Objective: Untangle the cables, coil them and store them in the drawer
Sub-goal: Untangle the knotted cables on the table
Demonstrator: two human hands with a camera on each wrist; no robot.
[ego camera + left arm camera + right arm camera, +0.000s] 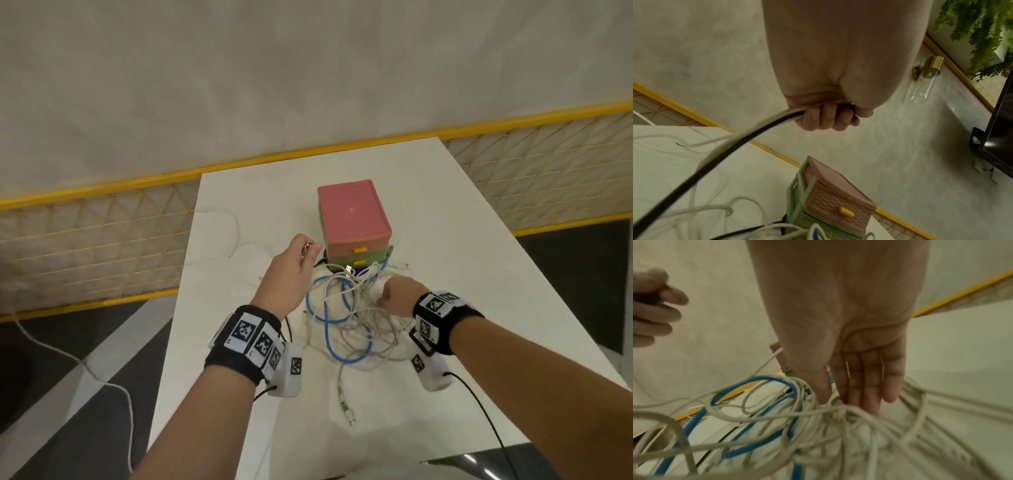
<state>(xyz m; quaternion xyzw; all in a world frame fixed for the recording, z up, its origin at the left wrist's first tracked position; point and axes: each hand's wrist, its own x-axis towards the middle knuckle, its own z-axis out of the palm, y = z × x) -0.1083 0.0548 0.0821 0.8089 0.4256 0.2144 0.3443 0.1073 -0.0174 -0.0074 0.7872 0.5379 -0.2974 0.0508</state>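
A tangle of white cables (368,327) and a blue cable (329,337) lies on the white table (462,274), in front of a small drawer unit (352,219) with a pink top, green base and yellow handles, its drawers closed. My left hand (310,248) is raised left of the unit. In the left wrist view its fingers (828,115) curl round a black cable (715,162) and a white cable (719,146) that run down to the pile. My right hand (849,395) reaches with straight fingers into the tangle (818,426); its fingertips touch white strands beside the blue cable (735,402).
A loose white cable end with a green plug (346,407) trails toward the near table edge. A thin white cable (234,222) loops at the table's back left. A yellow mesh fence (102,240) runs behind the table. Wrist camera leads hang off both arms.
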